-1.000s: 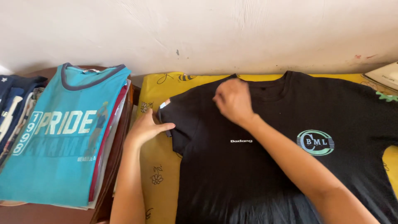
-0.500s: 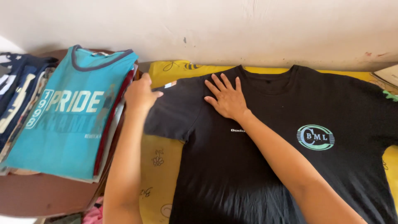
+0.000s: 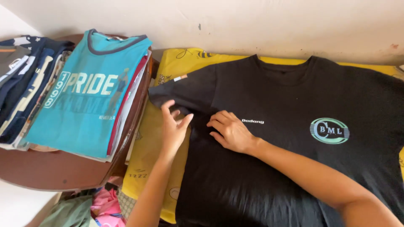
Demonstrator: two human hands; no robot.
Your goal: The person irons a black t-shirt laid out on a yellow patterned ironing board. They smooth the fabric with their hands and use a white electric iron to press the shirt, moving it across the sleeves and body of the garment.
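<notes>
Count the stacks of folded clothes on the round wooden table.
2: the teal-topped stack near the black shirt, and a dark navy stack at the far left, cut off by the frame; more may be hidden.

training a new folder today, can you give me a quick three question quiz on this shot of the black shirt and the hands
1. True or false: the black cotton t-shirt lies flat with its front print facing up.
2. Which hand rests flat on the shirt's chest? A) left hand B) right hand
3. What lies on top of the folded pile on the round brown wooden table?

Key
1. True; the round green-and-white chest print shows.
2. B; the left hand is at the sleeve, by the edge over the yellow patterned sheet.
3. A folded teal t-shirt with a grey collar.
</notes>
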